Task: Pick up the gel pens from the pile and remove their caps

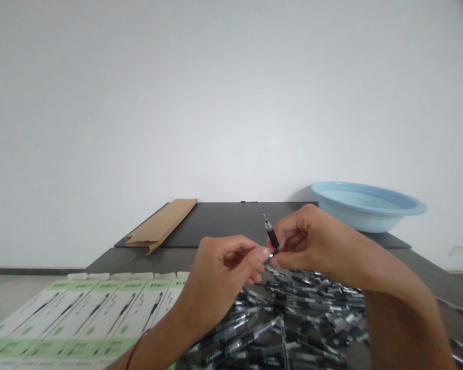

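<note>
A gel pen [272, 237] with a black grip and bare metal tip points up and slightly left. My right hand [306, 239] pinches it between thumb and fingers, covering much of its barrel. Close against the pen's lower part, my left hand [235, 264] is closed, thumb and fingertips pressed together. A small shiny bit shows at those fingertips, too little to name. Below both hands spreads a loose heap of black and clear pens [250, 334], many lying across each other.
Pen boxes [88, 313], white and green with printed pens, stand in a row at left front. A brown paper bag [165, 223] lies on a black board [231, 223] at the back. A light blue basin [370, 213] is at back right. One pen [249, 201] lies by the wall.
</note>
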`<state>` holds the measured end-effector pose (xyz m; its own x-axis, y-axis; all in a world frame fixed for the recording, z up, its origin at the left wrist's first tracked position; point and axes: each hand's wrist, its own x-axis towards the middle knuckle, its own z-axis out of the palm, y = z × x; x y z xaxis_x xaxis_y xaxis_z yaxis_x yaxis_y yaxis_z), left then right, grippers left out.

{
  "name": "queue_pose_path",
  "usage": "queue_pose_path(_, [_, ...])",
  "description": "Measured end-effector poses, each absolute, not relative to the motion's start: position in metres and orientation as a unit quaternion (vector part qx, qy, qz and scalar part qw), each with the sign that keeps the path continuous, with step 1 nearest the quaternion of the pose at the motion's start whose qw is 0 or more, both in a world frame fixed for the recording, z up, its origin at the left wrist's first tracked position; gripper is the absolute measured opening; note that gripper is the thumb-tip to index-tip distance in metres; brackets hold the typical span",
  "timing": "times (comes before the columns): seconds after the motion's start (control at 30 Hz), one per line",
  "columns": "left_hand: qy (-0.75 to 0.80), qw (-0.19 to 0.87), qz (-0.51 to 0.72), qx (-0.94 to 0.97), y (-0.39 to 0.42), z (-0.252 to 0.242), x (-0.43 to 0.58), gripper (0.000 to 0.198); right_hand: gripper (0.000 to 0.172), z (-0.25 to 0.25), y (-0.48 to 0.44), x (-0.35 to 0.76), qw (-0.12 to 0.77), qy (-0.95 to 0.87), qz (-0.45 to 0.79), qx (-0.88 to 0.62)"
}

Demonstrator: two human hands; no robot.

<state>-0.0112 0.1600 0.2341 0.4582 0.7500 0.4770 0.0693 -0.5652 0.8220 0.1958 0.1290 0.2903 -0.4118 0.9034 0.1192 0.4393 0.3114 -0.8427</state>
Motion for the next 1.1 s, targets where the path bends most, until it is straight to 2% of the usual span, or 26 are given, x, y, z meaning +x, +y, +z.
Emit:
queue_pose_path(0.3, [0.241, 0.385, 0.477, 0.752, 0.1592, 0.2329, -0.0071, 0.015, 0.01, 0.2929, 0.1282, 0.1918, 0.325, -0.736, 0.386, -0.451])
queue_pose_path(0.43, [0.241, 0.367, 0.489, 0.754, 0.1569, 0.2325, -0.0089, 0.011, 0.005, 0.2928, 0.1278, 0.1924, 0.329, -0.736, 0.385, -0.449])
queue_pose_path(0.67, [0.245, 0.246, 0.513, 0.785, 0.1561, 0.2344, -0.0132, 0.009, 0.018, 0.2923, 0.1281, 0.1956, 0.328, -0.729, 0.397, -0.451])
queue_pose_path(0.83, [0.209, 0.158, 0.539, 0.801, 0.1565, 0.2344, -0.0138, 0.009, 0.017, 0.2932, 0.1284, 0.1972, 0.314, -0.734, 0.409, -0.441])
queue_pose_path(1.1, [0.19, 0.095, 0.557, 0.803, 0.1522, 0.2378, -0.0108, 0.015, 0.016, 0.2921, 0.1291, 0.1964, 0.317, -0.734, 0.423, -0.427])
